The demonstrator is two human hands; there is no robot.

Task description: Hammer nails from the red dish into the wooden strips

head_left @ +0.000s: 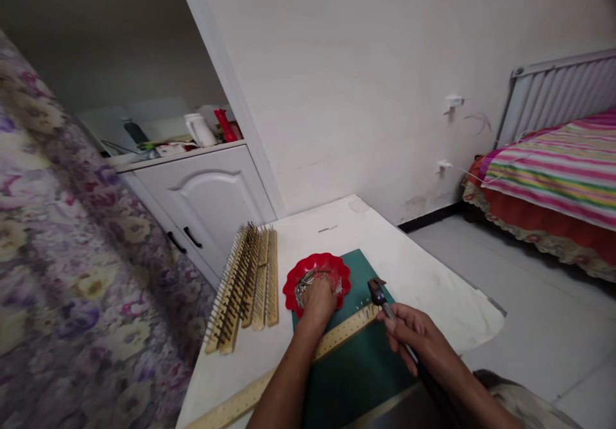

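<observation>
My left hand [319, 298] reaches down into a red scalloped bowl [290, 283] of loose metal nails [306, 281]. Its fingers are curled among them, and whatever they pinch is hidden. In my right hand [419, 335] is a hammer [387, 310], gripped by its handle with the head raised up and to the left. Below the hammer head lies a long wooden strip [339, 335] with rows of small holes. Several nails [367, 308] stand upright near its right end. The strip crosses a green cutting mat [359, 371] diagonally, passing under my left forearm.
Several wooden strips [273, 291] bristling with upright nails stand left of the bowl on the white table [337, 214]. Two thin dark pieces [327, 229] lie near the back. A floral curtain [96, 301] and white cabinet [206, 192] border the left; a bed [553, 179] is at right.
</observation>
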